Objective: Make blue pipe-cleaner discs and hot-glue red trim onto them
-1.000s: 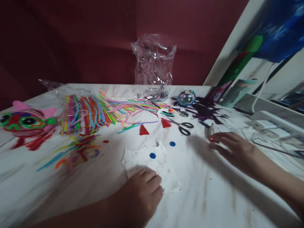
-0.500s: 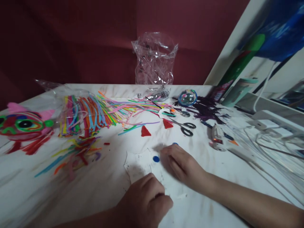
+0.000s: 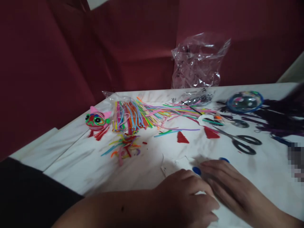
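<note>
My left hand (image 3: 187, 198) is over the near part of a torn-edged white paper piece (image 3: 177, 164), its fingers curled together; what they hold, if anything, is hidden. Close beside it, my right hand (image 3: 228, 185) rests low over the table with its fingers stretched out and nothing visible in them. A small blue disc (image 3: 196, 171) lies at the right fingertips, by the paper's edge. Another blue disc (image 3: 224, 160) shows partly behind the right hand. Two red triangular pieces (image 3: 182, 137) (image 3: 211, 132) lie farther back.
Black-handled scissors (image 3: 243, 144) lie right of the red pieces. Colourful pipe cleaners (image 3: 133, 115) spread across the back, with loose bits (image 3: 125, 144) in front. A decorated face figure (image 3: 97, 122) sits left. Behind are a clear plastic bag (image 3: 197, 63), a clear blue-rimmed dome (image 3: 245, 102) and dark purple strands (image 3: 277, 115).
The view has swung left, so the table's things appear farther right. My left hand has come closer to the right hand and covers more of the paper.
</note>
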Tool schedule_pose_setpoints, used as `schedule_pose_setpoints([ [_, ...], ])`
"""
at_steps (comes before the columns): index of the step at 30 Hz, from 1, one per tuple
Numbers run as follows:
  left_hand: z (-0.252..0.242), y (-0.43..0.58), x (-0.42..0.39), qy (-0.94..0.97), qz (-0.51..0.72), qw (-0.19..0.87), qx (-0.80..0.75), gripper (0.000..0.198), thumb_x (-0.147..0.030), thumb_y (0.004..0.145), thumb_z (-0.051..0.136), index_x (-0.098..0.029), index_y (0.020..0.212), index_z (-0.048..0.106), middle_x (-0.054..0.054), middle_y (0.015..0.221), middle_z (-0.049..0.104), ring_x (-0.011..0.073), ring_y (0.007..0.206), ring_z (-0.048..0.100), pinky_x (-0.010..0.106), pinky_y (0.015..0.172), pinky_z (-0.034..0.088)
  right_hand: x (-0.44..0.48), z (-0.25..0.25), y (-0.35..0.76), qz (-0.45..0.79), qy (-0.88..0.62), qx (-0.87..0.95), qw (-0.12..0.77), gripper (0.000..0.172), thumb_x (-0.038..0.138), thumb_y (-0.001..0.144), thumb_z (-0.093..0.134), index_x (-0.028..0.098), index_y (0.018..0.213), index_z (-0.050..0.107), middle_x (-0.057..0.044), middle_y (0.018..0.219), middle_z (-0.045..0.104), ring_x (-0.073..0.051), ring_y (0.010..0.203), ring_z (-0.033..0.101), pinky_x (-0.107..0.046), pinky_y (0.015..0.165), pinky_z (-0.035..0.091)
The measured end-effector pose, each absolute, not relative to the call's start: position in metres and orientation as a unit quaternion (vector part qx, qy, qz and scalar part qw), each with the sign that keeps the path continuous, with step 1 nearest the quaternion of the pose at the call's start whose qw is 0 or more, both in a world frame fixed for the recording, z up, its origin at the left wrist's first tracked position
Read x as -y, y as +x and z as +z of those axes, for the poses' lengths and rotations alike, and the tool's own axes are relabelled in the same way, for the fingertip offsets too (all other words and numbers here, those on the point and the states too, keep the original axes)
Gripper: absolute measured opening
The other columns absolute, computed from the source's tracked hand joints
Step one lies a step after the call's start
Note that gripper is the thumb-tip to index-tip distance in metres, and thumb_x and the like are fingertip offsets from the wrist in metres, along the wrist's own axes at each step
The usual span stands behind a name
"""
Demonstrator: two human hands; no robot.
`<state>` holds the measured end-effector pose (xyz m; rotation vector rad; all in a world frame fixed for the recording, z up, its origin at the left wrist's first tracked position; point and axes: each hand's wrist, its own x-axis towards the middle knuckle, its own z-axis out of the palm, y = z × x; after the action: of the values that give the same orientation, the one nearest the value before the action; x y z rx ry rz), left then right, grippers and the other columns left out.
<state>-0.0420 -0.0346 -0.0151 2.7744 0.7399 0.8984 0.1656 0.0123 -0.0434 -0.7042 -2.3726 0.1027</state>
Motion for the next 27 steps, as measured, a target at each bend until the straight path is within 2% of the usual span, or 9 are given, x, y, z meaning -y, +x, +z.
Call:
schedule_pose_setpoints([
  [4,0.022,-0.050,0.040,0.862,0.343,0.189,-0.322,0.012,-0.020,0.085,0.048,-0.012,0.083,0.058,0.006,0.082,0.066,0.0116,0.084,0.059,0.023,0.083,0.048,-0.013,-0.041,0.165,0.068,-0.284,0.894,0.339,0.023,0.025,0.082,0.052,0.024,0.104,0.059,-0.010,0.098,0.067,-0.026,0.094,0.063,-0.038,0.073,0.057],
  [6,0.042,-0.063,0.039,0.861,0.305,0.212,-0.348,0.013,-0.017,0.086,0.047,-0.014,0.082,0.059,0.003,0.079,0.066,0.0113,0.081,0.059,0.023,0.080,0.047,-0.012,-0.038,0.165,0.082,-0.299,0.885,0.347,0.021,0.026,0.083,0.051,0.024,0.102,0.061,-0.010,0.097,0.067,-0.025,0.092,0.064,-0.037,0.071,0.058],
  [8,0.056,-0.088,0.033,0.881,0.259,0.150,-0.368,0.016,-0.016,0.087,0.045,-0.014,0.083,0.061,0.005,0.081,0.065,0.0135,0.080,0.058,0.026,0.078,0.046,-0.011,-0.036,0.164,0.092,-0.312,0.876,0.356,0.020,0.027,0.084,0.050,0.024,0.100,0.062,-0.010,0.096,0.068,-0.025,0.089,0.066,-0.036,0.069,0.059],
  [11,0.061,-0.146,0.012,0.831,0.227,-0.042,-0.506,0.023,-0.020,0.086,0.042,-0.014,0.075,0.062,0.008,0.075,0.063,0.0190,0.077,0.054,0.034,0.076,0.041,-0.011,-0.035,0.163,0.101,-0.322,0.867,0.368,0.019,0.030,0.084,0.050,0.024,0.096,0.064,-0.009,0.093,0.069,-0.024,0.085,0.067,-0.035,0.067,0.060],
  [15,0.048,-0.221,-0.015,0.737,0.177,-0.038,-0.651,0.019,-0.019,0.079,0.048,-0.016,0.065,0.060,0.003,0.064,0.061,0.0163,0.066,0.054,0.027,0.065,0.040,-0.013,-0.036,0.162,0.093,-0.320,0.868,0.368,0.018,0.031,0.083,0.051,0.024,0.093,0.064,-0.008,0.092,0.069,-0.024,0.086,0.067,-0.037,0.068,0.060],
  [19,0.031,-0.237,-0.019,0.728,0.188,-0.009,-0.659,0.023,-0.025,0.082,0.044,-0.015,0.075,0.064,0.003,0.067,0.063,0.0139,0.060,0.054,0.023,0.057,0.039,-0.014,-0.036,0.161,0.092,-0.324,0.867,0.367,0.018,0.032,0.084,0.051,0.025,0.093,0.065,-0.008,0.092,0.069,-0.024,0.083,0.067,-0.035,0.066,0.060],
  [22,0.024,-0.222,-0.017,0.757,0.179,0.026,-0.627,0.019,-0.026,0.081,0.049,-0.017,0.076,0.066,0.002,0.073,0.065,0.0142,0.068,0.056,0.023,0.065,0.042,-0.014,-0.036,0.160,0.099,-0.335,0.861,0.369,0.017,0.030,0.085,0.050,0.025,0.090,0.066,-0.009,0.090,0.069,-0.024,0.082,0.067,-0.032,0.066,0.059],
  [25,0.022,-0.219,-0.020,0.763,0.183,0.023,-0.620,0.019,-0.023,0.080,0.048,-0.018,0.077,0.066,0.006,0.082,0.064,0.0191,0.083,0.056,0.031,0.081,0.040,-0.013,-0.034,0.158,0.099,-0.342,0.858,0.370,0.016,0.029,0.085,0.050,0.026,0.089,0.065,-0.009,0.090,0.069,-0.024,0.082,0.067,-0.031,0.066,0.059],
  [27,0.021,-0.227,-0.025,0.750,0.191,0.018,-0.633,0.018,-0.022,0.079,0.049,-0.018,0.082,0.066,0.008,0.088,0.064,0.0218,0.088,0.054,0.034,0.084,0.039,-0.012,-0.033,0.157,0.096,-0.342,0.858,0.372,0.016,0.030,0.085,0.050,0.027,0.090,0.065,-0.008,0.090,0.069,-0.024,0.080,0.068,-0.031,0.065,0.059],
])
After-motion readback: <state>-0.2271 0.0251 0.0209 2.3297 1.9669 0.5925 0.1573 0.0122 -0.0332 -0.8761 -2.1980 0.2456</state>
